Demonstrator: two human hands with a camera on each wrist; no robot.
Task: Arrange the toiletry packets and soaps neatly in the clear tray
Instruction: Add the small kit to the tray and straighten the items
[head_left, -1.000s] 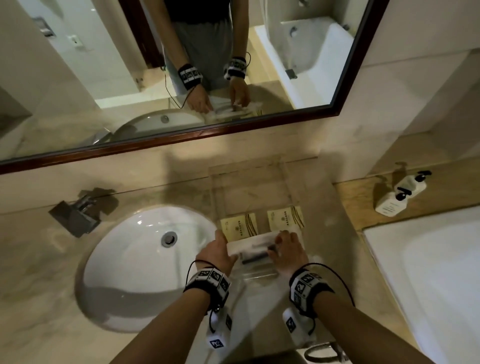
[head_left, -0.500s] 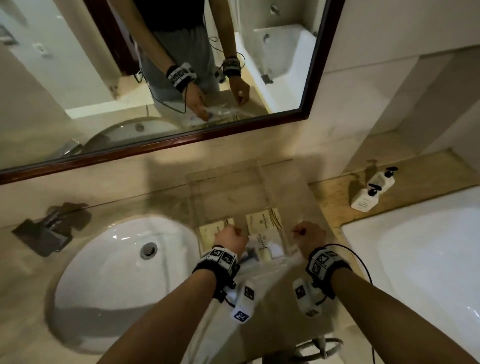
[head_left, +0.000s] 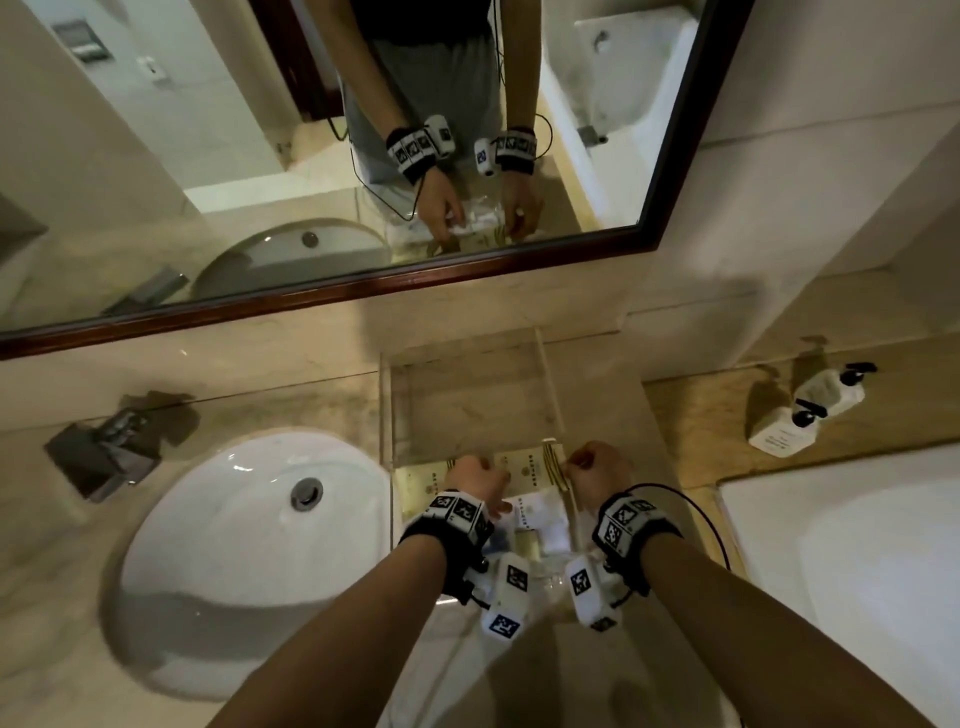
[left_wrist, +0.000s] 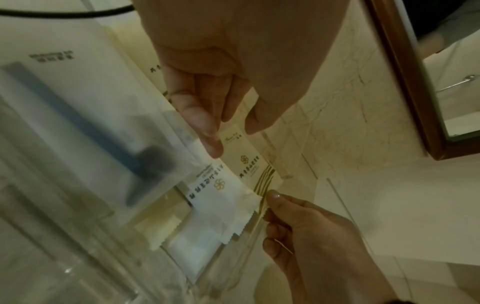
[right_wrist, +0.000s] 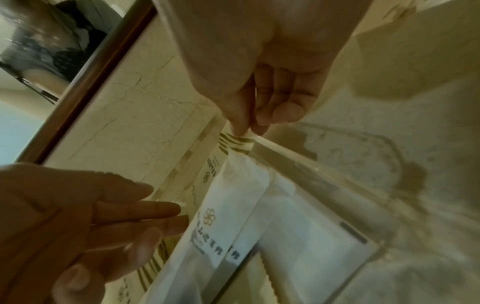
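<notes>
The clear tray (head_left: 470, 400) stands on the marble counter between sink and bathtub. Two cream packets with gold stripes (head_left: 530, 470) lie side by side at its near end, with white packets (head_left: 540, 514) overlapping them. A translucent packet holding a dark item (left_wrist: 103, 123) lies closest to me. My right hand (head_left: 595, 467) pinches the striped corner of the right cream packet (right_wrist: 240, 142) at the tray's right wall. My left hand (head_left: 475, 475) hovers over the packets, its straight fingers (left_wrist: 210, 142) touching the cream packet (left_wrist: 246, 162).
A white sink (head_left: 249, 519) with a metal faucet (head_left: 104, 452) lies to the left. Two white pump bottles (head_left: 810, 410) stand on the ledge at right, above the bathtub (head_left: 857, 571). The wall and a framed mirror (head_left: 363, 156) rise behind the tray.
Both hands let go of the translucent packet they held across the tray. The right hand moved to the tray's right wall and took the cream packet's corner; the left moved forward.
</notes>
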